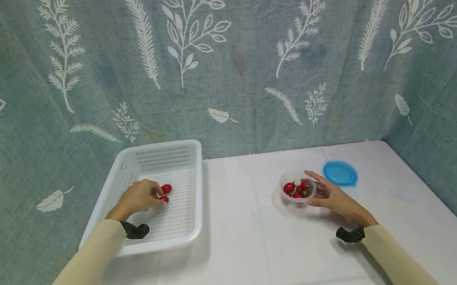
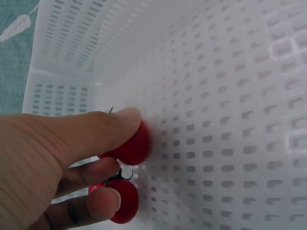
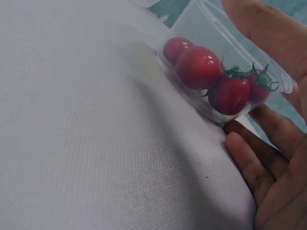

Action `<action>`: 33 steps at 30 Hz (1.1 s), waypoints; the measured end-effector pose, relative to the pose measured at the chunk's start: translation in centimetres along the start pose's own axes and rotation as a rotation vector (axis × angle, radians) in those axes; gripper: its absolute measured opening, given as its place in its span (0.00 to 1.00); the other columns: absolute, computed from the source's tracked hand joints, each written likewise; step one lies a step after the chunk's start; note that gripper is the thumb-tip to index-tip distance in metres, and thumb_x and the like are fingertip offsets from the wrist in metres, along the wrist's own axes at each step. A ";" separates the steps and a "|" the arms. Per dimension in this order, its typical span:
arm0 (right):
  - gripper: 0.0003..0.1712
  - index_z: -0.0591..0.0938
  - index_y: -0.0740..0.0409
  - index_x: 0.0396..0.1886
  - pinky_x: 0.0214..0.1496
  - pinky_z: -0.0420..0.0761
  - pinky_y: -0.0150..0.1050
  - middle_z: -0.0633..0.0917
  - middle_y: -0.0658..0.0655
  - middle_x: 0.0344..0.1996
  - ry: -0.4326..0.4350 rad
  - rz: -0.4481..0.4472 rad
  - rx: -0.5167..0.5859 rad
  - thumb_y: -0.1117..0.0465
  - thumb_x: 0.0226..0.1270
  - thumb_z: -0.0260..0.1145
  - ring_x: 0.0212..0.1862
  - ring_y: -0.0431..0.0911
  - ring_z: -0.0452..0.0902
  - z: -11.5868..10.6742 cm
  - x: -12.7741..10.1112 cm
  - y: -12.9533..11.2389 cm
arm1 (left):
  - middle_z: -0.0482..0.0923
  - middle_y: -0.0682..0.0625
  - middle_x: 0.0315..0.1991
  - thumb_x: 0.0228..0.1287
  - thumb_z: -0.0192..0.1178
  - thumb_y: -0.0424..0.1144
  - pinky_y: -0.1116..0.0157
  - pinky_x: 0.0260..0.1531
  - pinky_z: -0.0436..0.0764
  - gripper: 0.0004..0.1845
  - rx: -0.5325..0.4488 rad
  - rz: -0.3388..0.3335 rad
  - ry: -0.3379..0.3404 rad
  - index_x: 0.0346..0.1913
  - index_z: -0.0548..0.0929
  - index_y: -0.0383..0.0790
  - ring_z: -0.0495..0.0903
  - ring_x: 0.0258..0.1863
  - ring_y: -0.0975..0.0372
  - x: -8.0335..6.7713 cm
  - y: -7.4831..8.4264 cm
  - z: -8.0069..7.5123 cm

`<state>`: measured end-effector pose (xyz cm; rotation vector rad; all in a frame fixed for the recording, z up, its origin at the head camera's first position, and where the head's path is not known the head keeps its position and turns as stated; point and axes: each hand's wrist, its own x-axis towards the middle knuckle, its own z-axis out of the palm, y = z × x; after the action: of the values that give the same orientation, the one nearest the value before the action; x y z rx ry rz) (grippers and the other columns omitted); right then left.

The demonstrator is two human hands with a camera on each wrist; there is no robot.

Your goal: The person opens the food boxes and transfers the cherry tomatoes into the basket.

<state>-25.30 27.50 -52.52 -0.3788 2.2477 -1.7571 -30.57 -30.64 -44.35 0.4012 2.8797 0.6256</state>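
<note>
1. Inside the white basket [image 1: 193, 188], at the far left of the surface [image 1: 256, 257], your left hand [image 1: 139, 199] pinches two red cherry tomatoes [image 2: 132, 148] between thumb and curled fingers [image 2: 103, 201], so that grip is closed on them.
2. Both tomatoes sit right against the perforated basket floor; the left wrist view shows one above the other, with a dark stem between them.
3. To the right, well apart from the basket, your right hand [image 1: 336, 197] cups the clear tub [image 1: 298, 191] from its near right side, fingers curled round its wall.
4. That tub holds several more tomatoes with green stems [image 3: 225, 88].
5. Just beyond the tub, far right, lies a blue lid [image 1: 340, 173], flat on the surface.
</note>
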 end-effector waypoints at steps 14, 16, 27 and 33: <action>0.56 0.51 0.41 0.85 0.73 0.60 0.64 0.58 0.64 0.80 0.009 0.006 -0.013 0.55 0.67 0.76 0.76 0.64 0.60 0.0 0.0 0.0 | 0.84 0.48 0.39 0.65 0.73 0.47 0.59 0.31 0.79 0.17 -0.127 0.063 0.102 0.49 0.87 0.39 0.80 0.30 0.56 0.8 1.4 -0.1; 0.56 0.52 0.41 0.85 0.73 0.59 0.64 0.58 0.64 0.80 0.014 0.011 -0.011 0.54 0.66 0.76 0.76 0.64 0.60 0.1 0.1 0.0 | 0.84 0.47 0.42 0.65 0.73 0.49 0.60 0.26 0.79 0.19 -0.162 0.075 0.119 0.51 0.86 0.40 0.80 0.27 0.56 1.0 2.3 -0.3; 0.56 0.51 0.40 0.85 0.73 0.60 0.64 0.59 0.64 0.79 0.020 0.016 -0.023 0.54 0.67 0.76 0.76 0.64 0.61 0.2 0.1 0.0 | 0.83 0.50 0.43 0.67 0.71 0.49 0.56 0.27 0.82 0.18 -0.272 0.236 0.136 0.54 0.86 0.44 0.80 0.24 0.55 2.6 8.6 -0.9; 0.56 0.51 0.38 0.85 0.72 0.61 0.64 0.59 0.63 0.80 0.020 0.016 -0.016 0.53 0.66 0.76 0.76 0.63 0.61 0.3 0.1 0.1 | 0.83 0.51 0.43 0.66 0.72 0.48 0.53 0.30 0.84 0.15 -0.301 0.298 0.103 0.52 0.86 0.48 0.80 0.25 0.53 3.6 12.1 -0.4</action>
<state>-25.25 27.20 -52.66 -0.3475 2.2732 -1.7435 -31.37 -19.14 -39.15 0.7763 2.7740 1.1406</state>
